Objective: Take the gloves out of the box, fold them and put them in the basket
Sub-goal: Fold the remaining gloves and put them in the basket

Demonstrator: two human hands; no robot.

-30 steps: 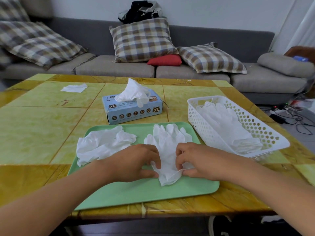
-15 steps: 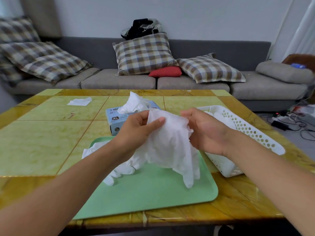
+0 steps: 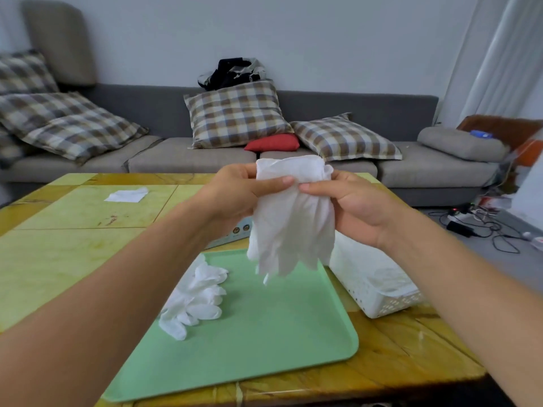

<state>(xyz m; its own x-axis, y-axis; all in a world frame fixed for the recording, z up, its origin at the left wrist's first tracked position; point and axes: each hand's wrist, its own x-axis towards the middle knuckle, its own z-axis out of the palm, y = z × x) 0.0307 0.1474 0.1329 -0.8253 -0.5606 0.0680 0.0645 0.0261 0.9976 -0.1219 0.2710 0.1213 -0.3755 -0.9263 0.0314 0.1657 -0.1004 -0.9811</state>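
A white glove hangs cuff up and fingers down in the air above the green tray. My left hand pinches its cuff at the left and my right hand pinches it at the right, thumbs nearly meeting. More white gloves lie in a loose pile on the tray's left part. The white perforated basket stands right of the tray with gloves inside, partly behind my right arm. The blue glove box is mostly hidden behind my left hand and the held glove.
The tray and basket sit on a yellow-green tiled table. A white tissue lies at the far left of the table. A grey sofa with checked cushions runs behind; cables lie on the floor at right.
Both hands lifted the glove off the tray and raised it high. It now hangs by its cuff, fingers down. The view has tilted upward.
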